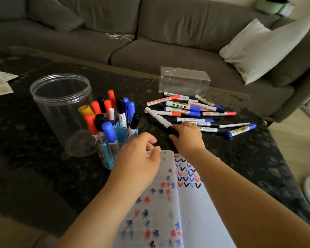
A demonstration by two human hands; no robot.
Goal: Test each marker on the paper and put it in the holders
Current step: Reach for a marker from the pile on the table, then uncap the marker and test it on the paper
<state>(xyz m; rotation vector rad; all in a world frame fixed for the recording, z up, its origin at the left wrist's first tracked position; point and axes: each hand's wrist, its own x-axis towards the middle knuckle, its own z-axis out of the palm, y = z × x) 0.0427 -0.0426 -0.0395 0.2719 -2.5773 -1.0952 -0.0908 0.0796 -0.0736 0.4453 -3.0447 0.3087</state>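
On the dark coffee table [240, 158] we're at the pick-up step: our right hand [188, 138] is reaching into the loose pile of markers [191, 110] and closing its fingers round a black-capped marker [161, 122], which lies slanted with its white barrel pointing up-left and its cap end under our fingers. It looks like it's resting on the table, not lifted yet.

Our left hand [141, 154] hovers at the top edge of the paper [191, 212], fingers loosely curled and holding nothing as far as we can tell. It's a bit blurry there, so we can't say if the fingertips touch the sheet.

Progress-wise we'd guess roughly halfway. The blue holder [107, 154] is already stuffed with red, blue, black and one yellow marker, and the paper is covered in check marks and little stars. A good dozen or so are waiting in the pile. The big clear jar [61, 111] beside the holder stands empty, and so does the clear box [184, 81] behind the pile.

Next up, probably: lift this one, pull the cap off (left hand is right there for that), scribble on a free bit of paper, recap, drop it in a holder. The blue one's crowded, so the jar may be the better bet.
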